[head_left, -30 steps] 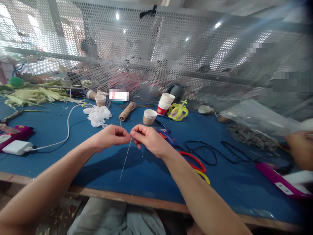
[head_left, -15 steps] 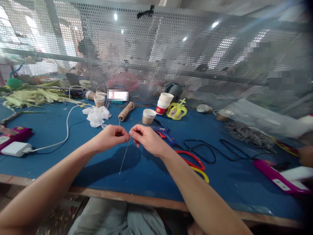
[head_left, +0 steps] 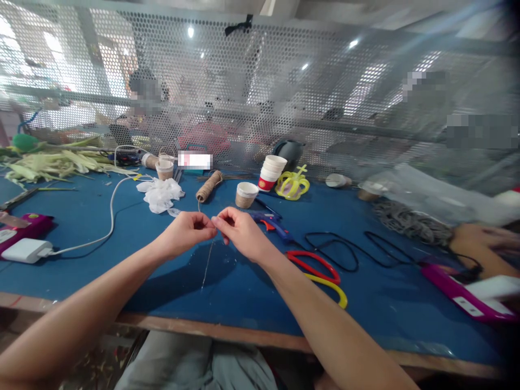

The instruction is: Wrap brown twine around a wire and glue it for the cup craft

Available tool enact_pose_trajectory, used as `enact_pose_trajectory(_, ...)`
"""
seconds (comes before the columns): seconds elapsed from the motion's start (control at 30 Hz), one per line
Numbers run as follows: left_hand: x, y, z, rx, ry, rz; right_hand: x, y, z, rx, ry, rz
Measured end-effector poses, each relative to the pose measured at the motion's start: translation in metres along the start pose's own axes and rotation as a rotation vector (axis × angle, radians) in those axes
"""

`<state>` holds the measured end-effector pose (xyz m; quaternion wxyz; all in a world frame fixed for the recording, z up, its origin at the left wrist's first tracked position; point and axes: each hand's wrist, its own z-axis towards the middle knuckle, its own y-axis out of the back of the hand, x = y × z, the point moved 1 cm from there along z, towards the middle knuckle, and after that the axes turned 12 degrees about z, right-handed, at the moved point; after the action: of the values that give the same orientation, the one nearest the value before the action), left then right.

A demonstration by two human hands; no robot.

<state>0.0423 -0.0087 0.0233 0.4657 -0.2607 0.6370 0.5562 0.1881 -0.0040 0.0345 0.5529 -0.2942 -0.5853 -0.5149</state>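
Above the middle of the blue table, my left hand (head_left: 190, 232) and my right hand (head_left: 238, 228) meet fingertip to fingertip. Both are closed in a pinch on a thin twine strand (head_left: 207, 265), whose loose end dangles below them. The grip point itself is hidden by the fingers. Just behind my hands lies a roll of brown twine (head_left: 208, 186), with a strand running from it toward my left hand. A paper cup wrapped in twine (head_left: 246, 195) stands beyond my right hand. Close to my right wrist are a blue glue gun (head_left: 276, 227) and scissors with red and yellow handles (head_left: 319, 265).
White crumpled gloves (head_left: 160, 194), stacked paper cups (head_left: 271, 172) and a yellow crown-shaped piece (head_left: 292, 184) lie farther back. Purple power strips (head_left: 450, 292) sit at both sides. Corn husks (head_left: 60, 165) are far left. Another person's hand (head_left: 483, 246) reaches in at right, near grey cord (head_left: 410, 222).
My hands stay together, shifting only slightly, with the twine end still hanging. At right, the other person's hand has moved farther in over the table beside the grey cord.
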Motion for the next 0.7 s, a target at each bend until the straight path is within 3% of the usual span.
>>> enact_pose_trajectory(0.1,-0.001,0.002,-0.001,0.029,0.013,-0.031,0.000,0.000,0.000,-0.005,0.011,0.061)
enact_pose_trajectory(0.3,-0.008,0.008,-0.002,0.193,0.050,-0.187,0.014,0.009,-0.001,0.151,-0.030,0.210)
enact_pose_trajectory(0.5,-0.017,0.013,0.002,0.179,0.053,-0.161,0.017,0.016,0.001,0.087,-0.002,0.190)
enact_pose_trajectory(0.7,-0.011,0.010,0.007,0.177,0.030,-0.057,0.005,0.016,0.001,0.059,-0.014,0.175)
